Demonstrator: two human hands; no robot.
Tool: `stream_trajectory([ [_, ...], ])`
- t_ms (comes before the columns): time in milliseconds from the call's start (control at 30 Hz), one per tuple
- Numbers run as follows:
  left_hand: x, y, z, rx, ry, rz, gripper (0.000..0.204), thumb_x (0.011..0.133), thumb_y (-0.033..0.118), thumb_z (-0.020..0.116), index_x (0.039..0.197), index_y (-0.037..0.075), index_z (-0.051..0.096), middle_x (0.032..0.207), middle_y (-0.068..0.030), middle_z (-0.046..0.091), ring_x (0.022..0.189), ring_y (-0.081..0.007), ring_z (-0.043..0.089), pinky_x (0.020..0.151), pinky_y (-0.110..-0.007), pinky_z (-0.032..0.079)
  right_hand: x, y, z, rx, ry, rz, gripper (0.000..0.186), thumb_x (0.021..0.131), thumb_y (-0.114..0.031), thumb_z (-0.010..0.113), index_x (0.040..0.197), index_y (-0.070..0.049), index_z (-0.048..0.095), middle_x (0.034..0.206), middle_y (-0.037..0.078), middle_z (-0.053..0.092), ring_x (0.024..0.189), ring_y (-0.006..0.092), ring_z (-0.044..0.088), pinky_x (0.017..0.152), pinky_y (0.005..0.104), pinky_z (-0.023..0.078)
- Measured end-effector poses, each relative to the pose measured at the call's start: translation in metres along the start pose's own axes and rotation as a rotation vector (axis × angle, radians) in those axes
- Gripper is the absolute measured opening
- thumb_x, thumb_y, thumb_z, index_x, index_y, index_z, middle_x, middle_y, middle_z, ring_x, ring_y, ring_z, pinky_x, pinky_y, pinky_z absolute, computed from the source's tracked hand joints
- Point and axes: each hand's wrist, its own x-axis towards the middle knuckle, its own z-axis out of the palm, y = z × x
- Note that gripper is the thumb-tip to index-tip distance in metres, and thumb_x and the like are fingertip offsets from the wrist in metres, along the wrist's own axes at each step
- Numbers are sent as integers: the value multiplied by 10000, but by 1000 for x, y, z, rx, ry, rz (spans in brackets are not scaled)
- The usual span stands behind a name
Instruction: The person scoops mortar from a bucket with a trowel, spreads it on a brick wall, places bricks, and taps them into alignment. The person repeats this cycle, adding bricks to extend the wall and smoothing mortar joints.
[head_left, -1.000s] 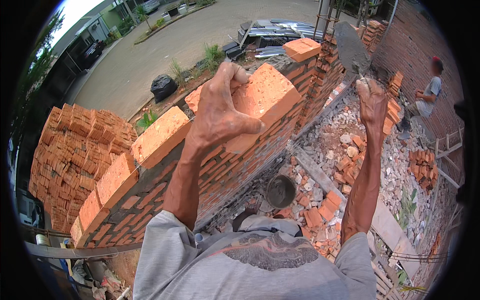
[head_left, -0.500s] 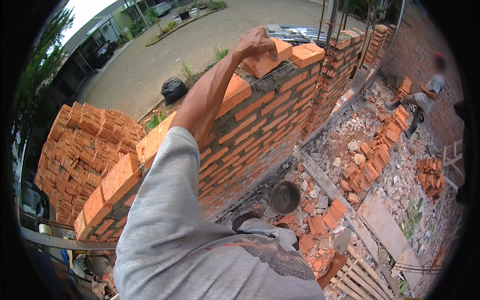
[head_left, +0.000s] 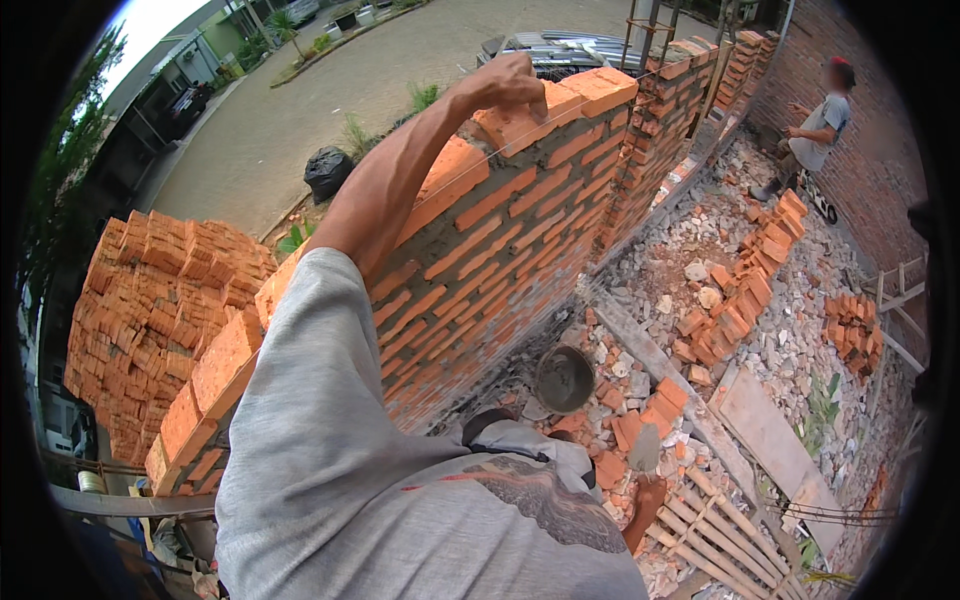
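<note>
My left hand [head_left: 510,85] reaches to the top of the brick wall [head_left: 520,230], fingers curled down over an orange brick [head_left: 518,128] set in grey mortar beside another brick [head_left: 600,90]. A thin string runs along the top course. Low at the right, my right hand [head_left: 645,497] grips a trowel [head_left: 645,447], its grey blade pointing up. A round bucket [head_left: 565,378] with grey mortar stands below at the wall's foot.
A big brick stack [head_left: 165,330] is at the left. Rubble, loose bricks [head_left: 750,290], boards [head_left: 775,450] and bamboo poles [head_left: 720,535] lie at the right. A co-worker [head_left: 815,135] stands by the far wall. A black bag [head_left: 328,172] sits outside.
My left hand has carried the brick up and right onto the wall's top, now level with its neighbour. My right hand has dropped low with the trowel. The co-worker has shifted.
</note>
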Motion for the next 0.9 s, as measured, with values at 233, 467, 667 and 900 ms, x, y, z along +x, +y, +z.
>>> stream_trajectory([
  [233,-6,-8,-6,-99,-101,36,339,631,256,802,541,39,558,534,-39,489,472,-172,445,427,-366,348,29,-82,-2,28,76,-108,331,827,-149,687,1044,99,658,827,266,679,744,389,651,700,464,498],
  [467,-12,-9,-14,21,-135,-28,546,735,204,796,1187,-60,638,908,-196,698,783,-216,644,701,-380,518,20,-165,-18,-88,133,-400,243,863,-182,666,870,59,637,600,105,540,505,204,515,507,398,422],
  [667,0,-6,-17,150,-329,-140,581,778,238,776,1290,22,611,899,-153,701,780,-234,633,723,-404,501,36,-251,-12,-69,96,-445,262,845,-189,654,871,67,602,639,110,547,580,234,515,595,420,455],
  [900,2,-18,-11,93,-272,-154,550,761,259,799,1216,-10,648,916,-152,704,791,-232,633,748,-396,512,-14,-408,-16,396,-257,-644,358,918,-181,598,1130,89,496,835,187,571,703,284,560,677,436,476],
])
